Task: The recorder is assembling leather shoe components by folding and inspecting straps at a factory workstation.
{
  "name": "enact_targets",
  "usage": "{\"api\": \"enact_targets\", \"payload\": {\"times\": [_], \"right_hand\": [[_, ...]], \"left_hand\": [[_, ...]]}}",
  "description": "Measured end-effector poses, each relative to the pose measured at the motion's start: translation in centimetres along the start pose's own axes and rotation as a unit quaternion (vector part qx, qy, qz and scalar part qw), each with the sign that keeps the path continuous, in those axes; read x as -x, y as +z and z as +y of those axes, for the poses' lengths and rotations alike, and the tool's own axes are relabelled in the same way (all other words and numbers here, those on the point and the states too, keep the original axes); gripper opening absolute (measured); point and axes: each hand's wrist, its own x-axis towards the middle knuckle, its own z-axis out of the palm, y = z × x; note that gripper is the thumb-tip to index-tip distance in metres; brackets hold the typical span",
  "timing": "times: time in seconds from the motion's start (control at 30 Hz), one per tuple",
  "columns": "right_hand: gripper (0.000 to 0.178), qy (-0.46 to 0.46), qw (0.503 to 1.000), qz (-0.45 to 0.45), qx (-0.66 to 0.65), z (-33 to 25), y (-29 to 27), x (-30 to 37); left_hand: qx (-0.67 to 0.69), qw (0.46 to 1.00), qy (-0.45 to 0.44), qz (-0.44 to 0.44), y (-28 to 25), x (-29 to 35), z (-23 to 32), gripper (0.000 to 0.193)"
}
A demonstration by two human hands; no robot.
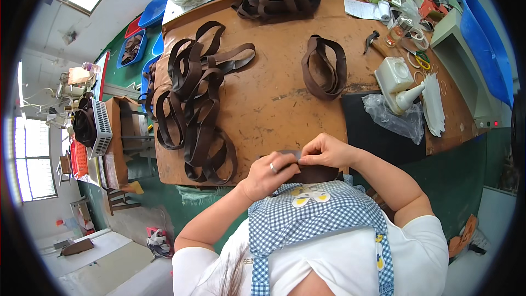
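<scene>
At the near edge of the table, my left hand (269, 174), with a ring on one finger, is closed on a dark brown strap (315, 174). Close beside it, my right hand (326, 152) pinches the same strap; the fingertips of both hands nearly meet. Part of the strap hangs in front of my checked apron. What lies between the fingertips is too small to make out. Beyond my hands, a coiled brown strap loop (324, 71) rests on the table. A long tangle of similar straps (192, 98) spreads at the left.
A stack of brown straps (279, 0) lies at the far edge of the brown table (263, 104). On the right are a black mat (361, 126), a clear plastic bag (392, 118), a white squeeze bottle (408, 98), a hammer (373, 41) and scissors (422, 60). Blue bins (134, 52) stand left.
</scene>
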Motion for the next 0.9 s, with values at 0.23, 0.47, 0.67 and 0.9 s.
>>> {"api": "enact_targets", "payload": {"times": [0.23, 0.47, 0.67, 0.9], "right_hand": [[0.018, -0.018, 0.998, 0.026, 0.051, -0.1, 0.4, 0.3], [0.017, -0.015, 0.996, 0.037, 0.078, -1.2, 1.3, -0.5], [0.017, -0.067, 0.986, 0.073, 0.136, 0.4, 1.0, 0.7], [0.016, -0.169, 0.896, 0.157, 0.38, 3.1, -0.1, 4.4]], "left_hand": [[0.337, 0.856, -0.384, -0.084, -0.3, 0.1, -0.6, 0.016], [0.392, 0.824, -0.392, -0.116, -1.1, 0.5, -1.4, 0.016], [0.452, 0.704, -0.517, -0.18, -2.1, 0.7, -3.1, 0.016], [0.176, 0.913, -0.362, -0.063, -2.3, 2.2, -6.7, 0.022]]}}
